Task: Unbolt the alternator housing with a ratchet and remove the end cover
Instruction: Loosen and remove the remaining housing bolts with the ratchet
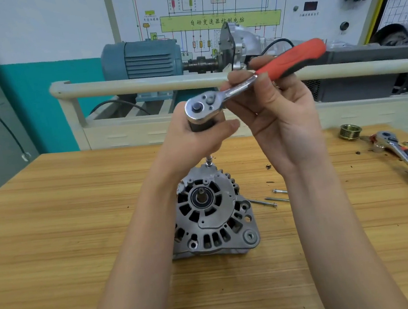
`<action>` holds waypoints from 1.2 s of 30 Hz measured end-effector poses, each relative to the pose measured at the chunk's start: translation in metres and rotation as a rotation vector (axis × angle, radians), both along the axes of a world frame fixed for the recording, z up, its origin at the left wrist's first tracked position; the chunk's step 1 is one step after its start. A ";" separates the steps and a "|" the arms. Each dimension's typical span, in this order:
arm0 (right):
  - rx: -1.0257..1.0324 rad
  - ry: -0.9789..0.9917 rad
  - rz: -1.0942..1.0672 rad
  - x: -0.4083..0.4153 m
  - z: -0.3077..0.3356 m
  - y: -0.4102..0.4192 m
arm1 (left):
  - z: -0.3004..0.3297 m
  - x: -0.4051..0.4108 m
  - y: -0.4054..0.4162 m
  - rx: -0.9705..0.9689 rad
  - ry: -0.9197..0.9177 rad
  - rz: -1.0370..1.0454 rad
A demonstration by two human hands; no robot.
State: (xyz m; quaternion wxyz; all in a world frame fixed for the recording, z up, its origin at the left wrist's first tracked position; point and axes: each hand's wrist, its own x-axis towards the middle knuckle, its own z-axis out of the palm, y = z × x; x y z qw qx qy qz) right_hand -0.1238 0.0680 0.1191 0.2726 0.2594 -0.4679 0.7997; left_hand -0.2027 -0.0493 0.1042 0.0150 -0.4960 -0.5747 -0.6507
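- Behind the bench stands a white training board (pixel 207 8) printed with a wiring diagram, and in front of it a blue-grey electric motor (pixel 140 59) coupled to a silver gearbox (pixel 239 45) on a cream frame with a long rail (pixel 140 84).
- Nearer, the wooden table (pixel 55 233) runs across the whole view, pale grain with a few dark specks to the right.
- Both bare forearms rise from the near edge and partly block the sight of the table on either side of the alternator (pixel 214 213).
- That alternator sits at the table's middle, shaft end up: grey cast housing, slotted vents round the rim, a bearing and short shaft stub at its centre.
- Above it, the red-handled ratchet (pixel 248 84) is held level, its chrome head over the far edge of the housing; a thin extension (pixel 209 161) drops from under the hand to a bolt there.
- The left hand (pixel 196 140) is wrapped round the dark socket piece just under the ratchet head.
- The right hand (pixel 279 111) pinches the chrome shank where it meets the red grip.
- At the far right lie a second ratchet (pixel 407 158) and a ribbed pulley (pixel 350 131).
- Three long bolts (pixel 273 198) lie loose just right of the alternator.
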 end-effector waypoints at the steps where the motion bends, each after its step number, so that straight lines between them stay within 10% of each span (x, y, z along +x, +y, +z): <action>1: 0.024 0.032 -0.006 0.001 0.000 0.000 | 0.000 -0.001 0.001 0.041 -0.027 0.033; 6: 0.266 0.184 -0.126 0.001 -0.002 0.002 | 0.006 0.005 0.009 0.232 -0.215 0.203; 17: -0.043 -0.011 0.033 -0.003 -0.002 0.002 | 0.000 0.005 0.002 -0.020 0.011 -0.032; 25: 0.330 0.193 -0.120 0.001 -0.003 0.013 | 0.003 0.004 0.009 0.181 -0.170 0.146; 36: 0.079 0.047 0.004 -0.001 -0.001 0.004 | -0.002 -0.005 0.002 0.051 -0.018 -0.057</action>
